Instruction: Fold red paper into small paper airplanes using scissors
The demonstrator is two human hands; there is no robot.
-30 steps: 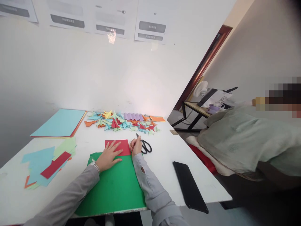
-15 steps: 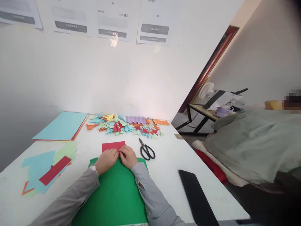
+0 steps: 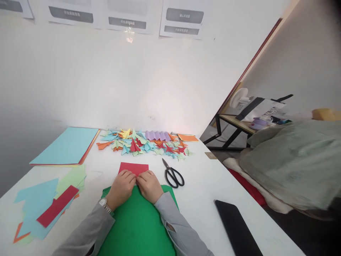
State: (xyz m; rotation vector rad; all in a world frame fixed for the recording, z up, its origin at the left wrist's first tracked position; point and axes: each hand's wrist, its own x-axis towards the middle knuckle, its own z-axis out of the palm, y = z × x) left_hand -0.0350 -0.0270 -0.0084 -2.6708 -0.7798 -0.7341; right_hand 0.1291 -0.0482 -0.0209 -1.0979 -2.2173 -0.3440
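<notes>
A sheet of red paper (image 3: pixel 134 167) lies in front of me, its near edge between my fingers. My left hand (image 3: pixel 122 188) has its fingers closed on the paper's near left part. Beside it, almost touching, my right hand (image 3: pixel 149 185) pinches the same edge from the right. The fingertips hide how the edge is bent. Beneath my wrists spreads a green cloth-like surface (image 3: pixel 138 220). To the right of the paper rest black-handled scissors (image 3: pixel 173 174), blades pointing away.
Many folded paper pieces (image 3: pixel 135 144) crowd the wall, near a purple pleated paper (image 3: pixel 157 136) and an orange stack (image 3: pixel 188 138). Coloured sheets (image 3: pixel 66 145) and scraps (image 3: pixel 39 202) lie left. A black phone-like slab (image 3: pixel 237 227) sits right. Beyond the table a person's sleeve (image 3: pixel 287 163) shows.
The view has shifted, so the table's things appear spread outward and lower. Both hands stay on the red paper's near edge; the left hand has moved closer against the paper with fingers bent.
</notes>
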